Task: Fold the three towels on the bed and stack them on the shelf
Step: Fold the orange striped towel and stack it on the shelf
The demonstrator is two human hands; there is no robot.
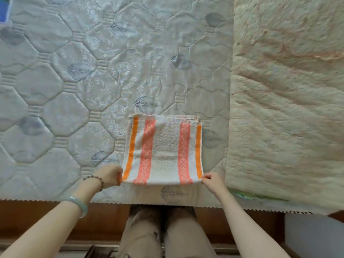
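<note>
A white towel with orange and pink stripes (163, 149) lies folded into a rough square on the quilted mattress (74, 81), close to its near edge. My left hand (108, 176) pinches the towel's near left corner. My right hand (212, 181) pinches the near right corner. The near edge of the towel is lifted slightly between the two hands. Only this one towel shows; the shelf is out of view.
A thick beige fleece blanket (286, 99) covers the right side of the bed, right beside the towel. The mattress's near edge (111, 201) runs just below the hands, above a wooden bed frame (46, 220). My knees (165, 233) press against the frame.
</note>
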